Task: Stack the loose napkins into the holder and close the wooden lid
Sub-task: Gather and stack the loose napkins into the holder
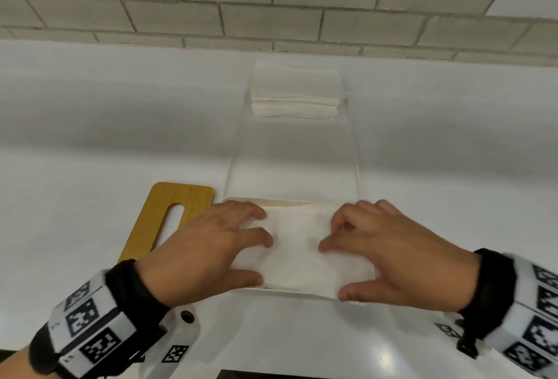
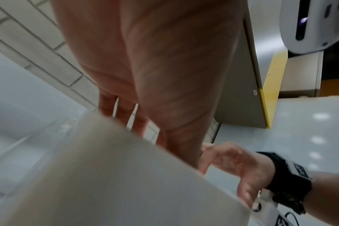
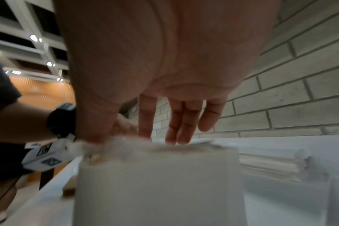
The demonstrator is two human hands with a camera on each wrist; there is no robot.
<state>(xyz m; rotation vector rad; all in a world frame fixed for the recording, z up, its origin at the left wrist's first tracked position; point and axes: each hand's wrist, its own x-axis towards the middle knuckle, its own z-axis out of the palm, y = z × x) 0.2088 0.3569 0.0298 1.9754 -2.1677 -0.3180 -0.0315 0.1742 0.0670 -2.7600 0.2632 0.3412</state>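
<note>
A thick stack of white napkins [image 1: 302, 252] sits at the near end of a clear holder [image 1: 232, 167] that stretches away toward the wall. My left hand [image 1: 241, 246] lies on the stack's left side with its fingers spread and its thumb at the near edge. On the right side, my right hand [image 1: 362, 246] has its fingertips [image 3: 172, 137] touching the stack's top [image 3: 155, 175]. A lower napkin stack [image 1: 293, 98] shows at the holder's far end. The wooden lid [image 1: 169, 218], with an oval slot, lies flat on the counter left of the holder.
The white counter [image 1: 90, 137] runs back to a grey brick wall [image 1: 271, 1]. The counter's front edge [image 1: 302, 374] is just below my wrists. Both wrists wear black straps with marker blocks [image 1: 87, 336].
</note>
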